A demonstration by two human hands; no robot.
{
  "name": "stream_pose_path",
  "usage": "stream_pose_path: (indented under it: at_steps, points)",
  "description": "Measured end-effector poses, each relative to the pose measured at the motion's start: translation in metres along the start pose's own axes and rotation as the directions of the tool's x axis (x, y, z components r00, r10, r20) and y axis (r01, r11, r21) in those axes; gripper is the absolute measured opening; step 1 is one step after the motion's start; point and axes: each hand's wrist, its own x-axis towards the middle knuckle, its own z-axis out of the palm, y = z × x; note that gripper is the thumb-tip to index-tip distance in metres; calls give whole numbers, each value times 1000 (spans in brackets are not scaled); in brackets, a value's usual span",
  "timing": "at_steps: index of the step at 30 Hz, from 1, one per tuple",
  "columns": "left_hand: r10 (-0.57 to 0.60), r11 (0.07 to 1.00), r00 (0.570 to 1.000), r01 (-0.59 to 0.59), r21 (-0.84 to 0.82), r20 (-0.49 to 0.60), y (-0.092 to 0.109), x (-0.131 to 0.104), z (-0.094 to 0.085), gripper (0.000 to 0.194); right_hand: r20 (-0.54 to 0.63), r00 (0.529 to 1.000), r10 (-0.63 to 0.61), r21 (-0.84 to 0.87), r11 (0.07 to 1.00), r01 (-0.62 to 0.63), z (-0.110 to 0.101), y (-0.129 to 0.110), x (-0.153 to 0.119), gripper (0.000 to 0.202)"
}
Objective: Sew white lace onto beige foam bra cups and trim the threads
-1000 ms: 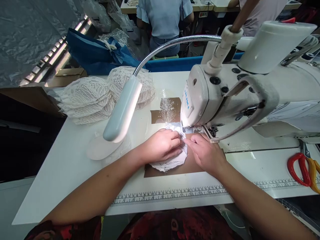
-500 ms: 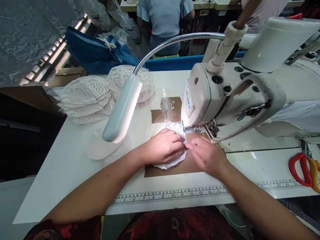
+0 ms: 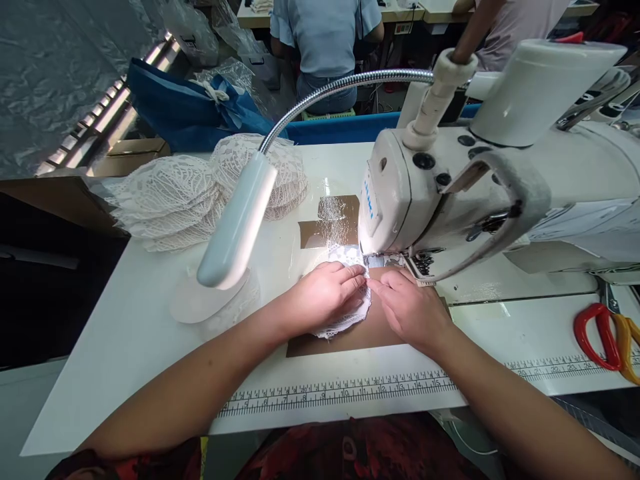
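Lace piece [image 3: 353, 317], white: lying partly under both hands and forming the clock's centre, twelve pointing away from the wearer; sitting slightly farther toward twelve than a second ago, now showing less of its lower left edge.
Left hand [image 3: 327, 293]: resting across the lace piece from nine o'clock, covering more of it than before; fingers lying close together, reaching toward the right edge; whether pinching fabric, not possible to tell.
Right hand [image 3: 413, 307]: staying at three o'clock, curling its fingers inward, pointing a fingertip at the lace edge; whether gripping, not possible to tell.
Sewing machine [image 3: 390, 193], white: standing toward one o'clock, reaching down beside the lace piece's upper end.
Tabletop [image 3: 140, 333], white: carrying all of the above.
Brown sheet [image 3: 377, 333]: lying beneath the lace piece, showing mainly from four to seven.
Ruler strip [image 3: 325, 393]: running along the near edge at six.
Scissors [image 3: 597, 337], red-and-yellow-handled: lying at three, well apart.
Pale oval piece [image 3: 200, 300]: lying at nine.
Lamp [image 3: 237, 220]: hanging at ten from a bending metal neck.
Lace stacks [image 3: 167, 197]: spreading from ten to eleven.
Blue cloth [image 3: 185, 107]: bunching beyond, at eleven.
Person in light blue [image 3: 325, 40]: sitting at twelve, facing away.
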Motion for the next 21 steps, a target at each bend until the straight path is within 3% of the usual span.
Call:
stream_pose_path:
  at_steps: [12, 21]
  points:
    - [21, 999, 999, -20, 31, -29, -8, 6, -2, 30, 48, 995, 85, -69, 994, -81, 0, -3, 6, 41]
    - [-9, 1000, 1000, 9, 4, -29, -11, 9, -5, 30, 166, 965, 202, 47, 976, -212, 1, 2, -2, 43]
